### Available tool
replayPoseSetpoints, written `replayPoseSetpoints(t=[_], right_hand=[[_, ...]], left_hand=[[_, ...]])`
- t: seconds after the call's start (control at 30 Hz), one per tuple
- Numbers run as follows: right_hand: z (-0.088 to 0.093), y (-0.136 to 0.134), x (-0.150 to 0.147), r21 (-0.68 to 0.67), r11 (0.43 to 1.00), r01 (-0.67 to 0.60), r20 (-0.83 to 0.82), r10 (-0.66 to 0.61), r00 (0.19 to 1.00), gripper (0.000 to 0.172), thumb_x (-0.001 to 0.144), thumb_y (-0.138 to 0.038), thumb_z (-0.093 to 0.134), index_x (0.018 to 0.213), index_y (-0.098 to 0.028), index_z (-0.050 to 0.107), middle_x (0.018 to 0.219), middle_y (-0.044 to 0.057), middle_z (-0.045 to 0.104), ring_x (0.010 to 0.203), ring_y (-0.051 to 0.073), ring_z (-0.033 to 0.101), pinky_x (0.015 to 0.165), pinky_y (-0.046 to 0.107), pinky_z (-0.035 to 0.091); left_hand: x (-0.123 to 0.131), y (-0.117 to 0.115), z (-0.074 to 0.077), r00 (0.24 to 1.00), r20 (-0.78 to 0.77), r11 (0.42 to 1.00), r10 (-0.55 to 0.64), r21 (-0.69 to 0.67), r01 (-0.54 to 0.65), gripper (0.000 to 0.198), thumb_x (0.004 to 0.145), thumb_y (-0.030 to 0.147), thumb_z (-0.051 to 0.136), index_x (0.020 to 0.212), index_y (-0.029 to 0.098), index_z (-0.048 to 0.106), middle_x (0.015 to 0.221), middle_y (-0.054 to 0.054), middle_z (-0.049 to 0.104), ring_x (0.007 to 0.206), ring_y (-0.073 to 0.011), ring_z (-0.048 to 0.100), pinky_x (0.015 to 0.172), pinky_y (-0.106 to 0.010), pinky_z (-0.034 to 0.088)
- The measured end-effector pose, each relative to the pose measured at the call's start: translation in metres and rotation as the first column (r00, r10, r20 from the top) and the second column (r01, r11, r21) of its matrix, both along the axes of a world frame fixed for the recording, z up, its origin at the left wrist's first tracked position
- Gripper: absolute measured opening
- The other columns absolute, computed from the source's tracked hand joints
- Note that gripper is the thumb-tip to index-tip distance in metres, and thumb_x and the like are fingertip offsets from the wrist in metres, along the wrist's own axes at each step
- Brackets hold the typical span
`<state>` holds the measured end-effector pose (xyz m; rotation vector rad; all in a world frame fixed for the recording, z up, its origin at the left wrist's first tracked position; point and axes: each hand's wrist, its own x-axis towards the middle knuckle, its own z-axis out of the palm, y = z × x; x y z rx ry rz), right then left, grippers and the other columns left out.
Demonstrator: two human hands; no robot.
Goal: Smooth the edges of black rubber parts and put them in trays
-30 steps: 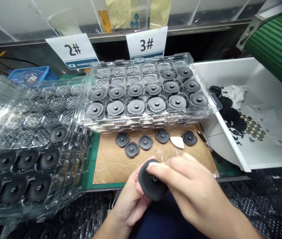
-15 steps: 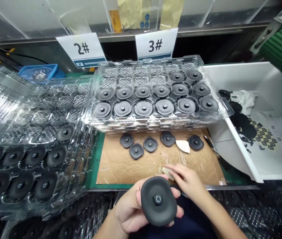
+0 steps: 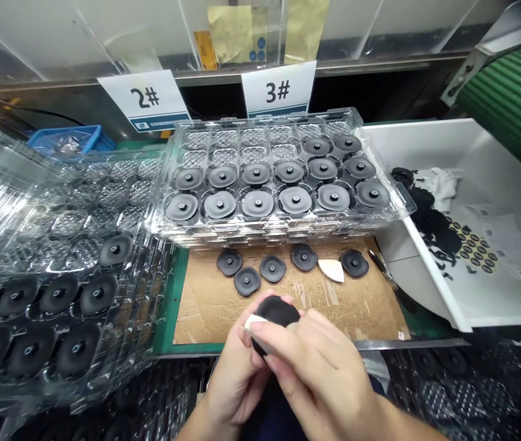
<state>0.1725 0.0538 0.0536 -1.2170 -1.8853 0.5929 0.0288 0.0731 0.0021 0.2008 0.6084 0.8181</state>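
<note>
Bottom centre of the frame, the left hand curls closed around a black rubber disc — the right hand pinches a small white pad against its edge — just over a cardboard sheet, below a clear plastic tray.

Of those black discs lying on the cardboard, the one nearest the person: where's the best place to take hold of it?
Probably by its front rim, pinching from above on the near side. The black disc lies flat on the cardboard with its central stud facing up. Bare cardboard lies in front of it, while neighbouring discs sit close behind and beside it, leaving less room there for fingers.
</note>
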Motion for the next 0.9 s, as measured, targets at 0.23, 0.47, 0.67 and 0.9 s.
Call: replayPoseSetpoints(t=[0.23, 0.47, 0.67, 0.9], right_hand=[[0.003, 0.014, -0.011, -0.053, 0.998, 0.017, 0.054, -0.014, 0.998, 0.028, 0.083, -0.011, 0.045, 0.11, -0.013, 0.056, 0.088, 0.007, 0.066, 0.076, 0.017, 0.058, 0.072, 0.032, 0.044], [0.008, -0.007, 0.012, -0.165, 0.986, -0.032, 0.107, 0.05, 0.993, 0.025, 0.082, -0.008, 0.047, 0.102, -0.019, 0.058, 0.076, 0.0, 0.064, 0.064, 0.011, 0.056, 0.066, 0.026, 0.042], [0.008, 0.012, 0.022, -0.016, 1.0, -0.012, 0.24, 0.016, 0.971, 0.03, 0.085, -0.012, 0.042, 0.109, -0.019, 0.059, 0.071, 0.003, 0.059, 0.066, 0.016, 0.047, 0.063, 0.031, 0.034], [0.015, 0.026, 0.01, -0.08, 0.983, -0.165, 0.268, 0.18, 0.947, 0.023, 0.087, -0.015, 0.044, 0.094, -0.023, 0.064, 0.072, 0.001, 0.058, 0.067, 0.014, 0.045, 0.062, 0.031, 0.031]], left_hand=[[0.012, -0.005, 0.006, 0.991, -0.133, 0.999, 0.018, -0.043, -0.024, 0.054, 0.057, 0.028, 0.077, 0.108, 0.025, 0.06, 0.104, -0.004, 0.067, 0.102, -0.0223, 0.058, 0.092, -0.031, 0.043], [0.003, 0.004, 0.005, 1.0, -0.021, 1.0, 0.012, 0.024, -0.012, 0.056, 0.049, 0.026, 0.081, 0.102, 0.028, 0.063, 0.107, -0.001, 0.066, 0.095, -0.0207, 0.062, 0.085, -0.027, 0.047], [0.005, 0.003, 0.011, 0.994, -0.072, 0.996, -0.076, -0.06, 0.072, 0.052, 0.056, 0.031, 0.077, 0.106, 0.025, 0.063, 0.096, 0.0, 0.069, 0.096, -0.0169, 0.061, 0.087, -0.022, 0.042], [0.001, 0.006, 0.015, 0.975, -0.107, 0.98, -0.195, 0.003, 0.197, 0.045, 0.056, 0.03, 0.078, 0.097, 0.015, 0.068, 0.084, -0.004, 0.069, 0.086, -0.0237, 0.063, 0.085, -0.037, 0.045]])
